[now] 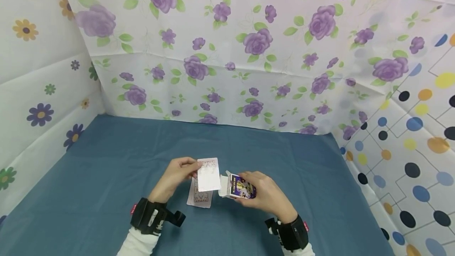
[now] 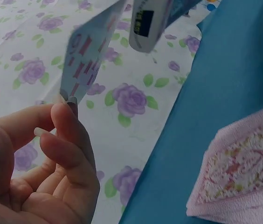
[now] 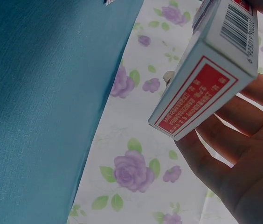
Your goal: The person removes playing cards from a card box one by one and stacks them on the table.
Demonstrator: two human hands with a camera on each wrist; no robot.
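In the head view my left hand (image 1: 180,175) pinches a playing card (image 1: 209,175) by its left edge, between thumb and fingers. The left wrist view shows the card (image 2: 87,56) from its face side, with red marks. My right hand (image 1: 264,191) grips a card box (image 1: 242,187) with a dark, colourful front; its flap (image 1: 224,185) stands open toward the card. In the right wrist view the box (image 3: 194,100) shows a red label and a barcode. Below the held card, a small pile of cards (image 1: 200,196) lies back side up on the cloth, partly covered.
A blue cloth (image 1: 117,177) covers the table. Behind it hangs a white sheet with purple roses (image 1: 257,42). Flower-print fabric (image 1: 40,114) stands on the left, dotted fabric (image 1: 414,171) on the right. Both wrists wear black straps (image 1: 151,216).
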